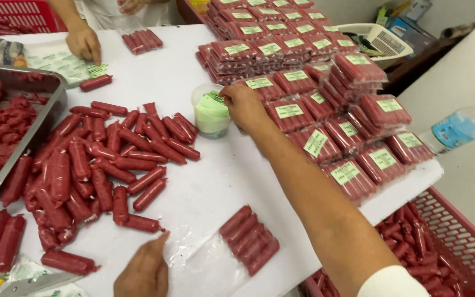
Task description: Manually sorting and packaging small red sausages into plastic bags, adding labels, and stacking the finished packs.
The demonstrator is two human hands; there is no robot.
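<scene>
Right hand (243, 104) is reaching out, fingertips dipping into label cup (211, 114); left hand (144, 272) is pressing flat on sausage bag (232, 250), grasping nothing.

Dark red sausages (111, 159), pale green labels (211, 107), white table (193, 192), red basket (457, 242).

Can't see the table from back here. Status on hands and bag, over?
Right hand at the plastic cup of green labels. Left hand flat on the clear bag of sausages. Loose sausages piled left; nothing blocking.

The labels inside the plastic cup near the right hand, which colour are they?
Light green labels with dark print, in the cup, seen in the head view.
</scene>
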